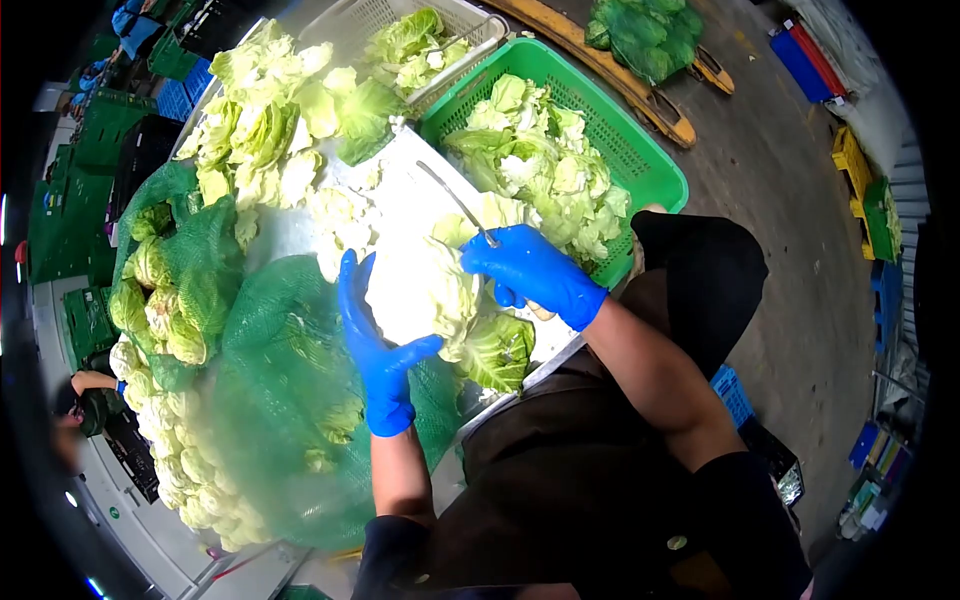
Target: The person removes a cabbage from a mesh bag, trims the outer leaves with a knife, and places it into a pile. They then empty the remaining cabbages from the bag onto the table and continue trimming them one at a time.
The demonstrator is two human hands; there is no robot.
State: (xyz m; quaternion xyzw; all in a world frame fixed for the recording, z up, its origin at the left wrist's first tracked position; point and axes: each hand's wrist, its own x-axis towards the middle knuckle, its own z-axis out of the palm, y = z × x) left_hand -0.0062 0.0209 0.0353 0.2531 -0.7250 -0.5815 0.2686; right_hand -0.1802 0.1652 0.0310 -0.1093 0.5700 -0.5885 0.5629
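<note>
A pale cabbage point(432, 290) sits on the white cutting board point(405, 180), with loosened leaves on its right side. My left hand point(378, 345), in a blue glove, has thumb and fingers spread along the cabbage's near left side. In my blue-gloved right hand point(530, 268) is a knife point(455, 195) with a thin, curved blade that points up and left over the board. The fingers wrap round its handle, which is mostly hidden. That hand is just right of the cabbage. A greener cabbage leaf point(497, 352) lies below, at the board's near edge.
A green crate point(655, 170) of cut leaves stands at right; a white crate point(330, 25) is behind. Loose leaves point(265, 110) pile on the far left. Green net bags point(270, 370) and whole cabbages point(195, 470) lie left. Another person's arm point(95, 381) shows at far left.
</note>
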